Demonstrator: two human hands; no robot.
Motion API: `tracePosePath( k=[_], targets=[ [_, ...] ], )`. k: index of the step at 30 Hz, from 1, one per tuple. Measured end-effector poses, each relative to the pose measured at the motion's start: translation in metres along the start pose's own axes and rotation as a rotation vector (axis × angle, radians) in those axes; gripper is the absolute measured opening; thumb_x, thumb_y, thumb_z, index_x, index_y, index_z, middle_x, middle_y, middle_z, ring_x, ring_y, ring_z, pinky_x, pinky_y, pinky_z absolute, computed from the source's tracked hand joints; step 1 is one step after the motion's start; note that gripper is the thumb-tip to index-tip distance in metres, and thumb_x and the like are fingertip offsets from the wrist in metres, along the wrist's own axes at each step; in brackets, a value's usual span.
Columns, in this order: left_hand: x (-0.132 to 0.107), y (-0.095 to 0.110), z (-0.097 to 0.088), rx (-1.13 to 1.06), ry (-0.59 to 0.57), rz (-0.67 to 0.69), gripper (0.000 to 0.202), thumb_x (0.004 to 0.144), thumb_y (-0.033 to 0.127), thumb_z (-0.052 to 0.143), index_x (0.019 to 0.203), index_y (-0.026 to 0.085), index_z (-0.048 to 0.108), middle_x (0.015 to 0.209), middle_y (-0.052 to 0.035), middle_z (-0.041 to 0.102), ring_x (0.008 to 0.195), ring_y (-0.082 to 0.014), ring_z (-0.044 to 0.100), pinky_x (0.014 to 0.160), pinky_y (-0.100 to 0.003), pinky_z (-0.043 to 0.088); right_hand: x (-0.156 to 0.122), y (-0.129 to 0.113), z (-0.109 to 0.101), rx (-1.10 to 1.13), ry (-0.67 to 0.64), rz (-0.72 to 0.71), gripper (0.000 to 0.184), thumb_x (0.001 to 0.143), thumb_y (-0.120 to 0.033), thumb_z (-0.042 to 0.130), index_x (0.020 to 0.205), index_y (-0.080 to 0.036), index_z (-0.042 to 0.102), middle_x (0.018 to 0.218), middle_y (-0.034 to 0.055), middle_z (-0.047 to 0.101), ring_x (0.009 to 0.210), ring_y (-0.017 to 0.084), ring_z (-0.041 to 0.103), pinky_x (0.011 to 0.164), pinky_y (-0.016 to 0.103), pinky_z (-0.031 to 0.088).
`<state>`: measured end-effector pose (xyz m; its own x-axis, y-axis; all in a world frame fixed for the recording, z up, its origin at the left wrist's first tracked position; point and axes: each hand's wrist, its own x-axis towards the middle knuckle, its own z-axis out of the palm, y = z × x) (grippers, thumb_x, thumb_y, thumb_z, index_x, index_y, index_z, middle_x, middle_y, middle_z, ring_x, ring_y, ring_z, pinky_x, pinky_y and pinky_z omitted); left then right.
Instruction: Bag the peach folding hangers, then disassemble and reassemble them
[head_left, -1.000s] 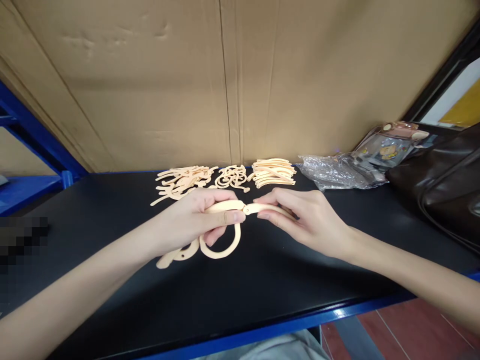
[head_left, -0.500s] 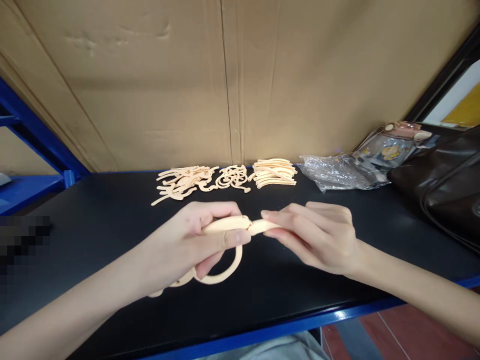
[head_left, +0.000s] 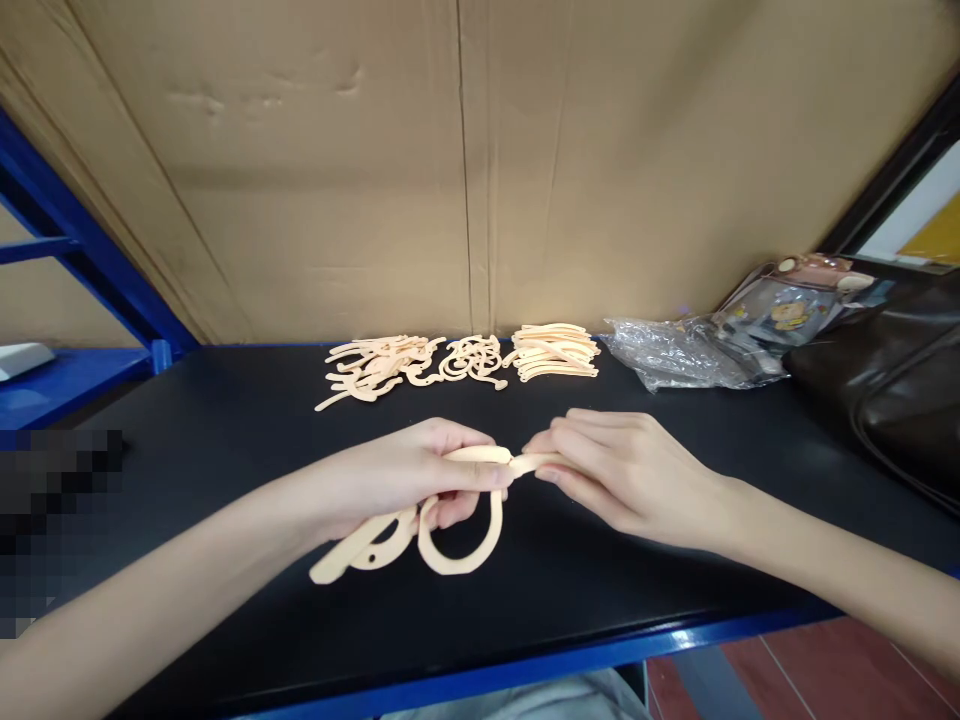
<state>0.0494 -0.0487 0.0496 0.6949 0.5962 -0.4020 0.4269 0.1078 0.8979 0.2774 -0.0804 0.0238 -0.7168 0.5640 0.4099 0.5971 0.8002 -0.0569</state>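
Observation:
In both hands is a pale beige glasses frame (head_left: 460,566) with round rims, held over the black table. My left hand (head_left: 420,475) is closed around its upper part, thumb on top near a joint. The rims hang below those fingers, and a slim strip slants out at lower left. My right hand (head_left: 622,470) pinches a slender beige temple arm (head_left: 532,462) between thumb and fingers. The arm's inner end meets the frame at my left fingertips; whether the two are fastened I cannot tell. My right fingers hide the arm's outer end.
Along the back of the black table (head_left: 225,430) lie a tangled pile of beige pieces (head_left: 375,365), some curly pieces (head_left: 472,358) and a stack of curved strips (head_left: 555,350). Clear plastic wrapping (head_left: 682,350) and a dark leather bag (head_left: 885,370) sit at right. A cardboard wall (head_left: 337,200) stands behind.
The view has shifted slightly. The frame has tilted in my left hand, so more of its rims and the lower-left strip show. My right hand keeps pinching the arm, its fingers turned a little.

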Motion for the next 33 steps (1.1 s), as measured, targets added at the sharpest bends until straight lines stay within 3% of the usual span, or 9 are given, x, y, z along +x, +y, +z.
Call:
tracePosePath(
  k=[5,8,10,14,19,22,26,29,33],
  targets=[
    [0.012,-0.008,0.007,-0.135,0.068,0.041,0.030,0.081,0.045,0.065,0.074,0.018,0.055,0.059,0.0048,0.051,0.047,-0.0066,0.041,0.042,-0.018,0.030,0.005,0.009,0.006,-0.352,0.034,-0.079,0.031,0.102,-0.027,0.034,0.101,-0.017,0.064,0.072,0.0015,0.063,0.056,0.012,0.056,0.054,0.027,0.034],
    [0.014,-0.010,0.005,-0.114,0.107,0.074,0.029,0.080,0.046,0.066,0.078,0.017,0.061,0.066,0.0038,0.050,0.053,-0.0070,0.042,0.042,-0.017,0.028,0.006,0.009,0.009,-0.420,0.007,-0.074,0.026,0.099,-0.019,0.039,0.112,-0.016,0.062,0.072,0.0010,0.062,0.049,0.012,0.052,0.050,0.029,0.029],
    [0.017,-0.010,0.002,-0.095,0.123,0.094,0.028,0.079,0.044,0.068,0.080,0.016,0.064,0.065,0.0046,0.047,0.053,-0.0063,0.038,0.042,-0.017,0.025,0.008,0.008,0.009,-0.395,-0.057,0.006,0.024,0.097,-0.017,0.043,0.114,-0.016,0.061,0.073,0.0012,0.063,0.049,0.012,0.052,0.048,0.030,0.025],
    [0.027,-0.013,-0.007,-0.130,0.151,0.070,0.029,0.076,0.043,0.070,0.077,0.015,0.064,0.066,0.0041,0.047,0.053,-0.0059,0.036,0.043,-0.018,0.023,0.018,0.010,0.009,-0.237,-0.165,0.192,0.021,0.099,-0.023,0.042,0.098,-0.017,0.063,0.074,0.0022,0.065,0.055,0.014,0.057,0.049,0.029,0.022],
    [0.038,-0.015,-0.010,-0.116,0.267,0.121,0.031,0.077,0.046,0.069,0.078,0.015,0.065,0.073,0.0015,0.055,0.061,-0.0078,0.045,0.050,-0.018,0.034,0.028,0.019,0.017,0.175,-0.041,0.330,0.019,0.101,-0.025,0.038,0.092,-0.016,0.052,0.086,0.0044,0.068,0.072,0.014,0.063,0.060,0.024,0.037],
    [0.041,-0.018,-0.009,-0.104,0.317,0.157,0.033,0.077,0.046,0.069,0.077,0.014,0.066,0.074,-0.0009,0.060,0.068,-0.0107,0.053,0.059,-0.020,0.042,0.030,0.021,0.025,0.114,-0.050,0.389,0.014,0.100,-0.022,0.037,0.094,-0.016,0.049,0.086,0.0070,0.068,0.072,0.017,0.064,0.059,0.025,0.037],
    [0.042,-0.021,-0.009,-0.105,0.339,0.141,0.032,0.080,0.045,0.066,0.073,0.013,0.065,0.055,0.0034,0.047,0.051,-0.0078,0.039,0.046,-0.019,0.031,0.031,0.017,0.030,-0.055,-0.071,0.380,0.015,0.100,-0.021,0.036,0.096,-0.015,0.049,0.085,0.0094,0.068,0.070,0.019,0.064,0.056,0.025,0.035],
    [0.042,-0.019,-0.011,-0.135,0.320,0.145,0.030,0.080,0.041,0.066,0.071,0.013,0.065,0.050,0.0058,0.039,0.046,-0.0061,0.032,0.043,-0.018,0.027,0.031,0.017,0.029,-0.087,-0.031,0.347,0.013,0.100,-0.020,0.037,0.095,-0.016,0.049,0.083,0.0080,0.067,0.068,0.017,0.064,0.056,0.023,0.035],
    [0.034,-0.015,-0.011,-0.224,0.227,0.124,0.028,0.077,0.039,0.071,0.074,0.012,0.066,0.058,0.0036,0.049,0.045,-0.0028,0.026,0.041,-0.016,0.021,0.025,0.027,0.028,-0.213,-0.010,0.315,0.007,0.094,-0.014,0.043,0.093,-0.017,0.050,0.079,0.0063,0.065,0.061,0.017,0.059,0.051,0.024,0.029]
  ],
)
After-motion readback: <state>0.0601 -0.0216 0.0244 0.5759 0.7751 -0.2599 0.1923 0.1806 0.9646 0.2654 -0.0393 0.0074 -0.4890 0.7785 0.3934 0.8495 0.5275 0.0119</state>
